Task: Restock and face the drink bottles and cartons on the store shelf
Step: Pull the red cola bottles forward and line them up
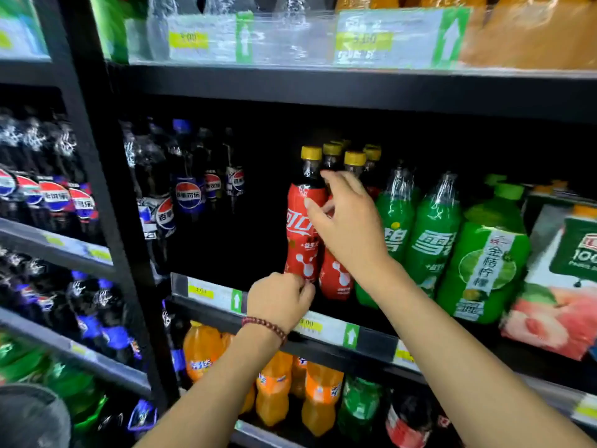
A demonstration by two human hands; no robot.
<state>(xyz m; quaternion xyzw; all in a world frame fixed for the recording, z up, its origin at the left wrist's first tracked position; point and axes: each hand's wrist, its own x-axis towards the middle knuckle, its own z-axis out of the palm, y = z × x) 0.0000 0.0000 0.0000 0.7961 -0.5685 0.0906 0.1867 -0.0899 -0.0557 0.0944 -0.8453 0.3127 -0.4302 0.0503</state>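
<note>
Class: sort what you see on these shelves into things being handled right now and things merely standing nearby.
In hand:
left hand
right hand
front red cola bottle
second red cola bottle

Nearby:
green Sprite bottles
Pepsi bottles
orange Fanta bottles
peach juice carton

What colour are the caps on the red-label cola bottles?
Yellow caps, clearest in the head view.

Seemingly open gap [258, 202] — left of cola bottles [305, 218]

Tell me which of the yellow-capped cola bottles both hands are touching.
The front-left red-label bottle: the right hand touches its side, the left hand its base. The other yellow-capped bottles stand behind and right of it.
</note>
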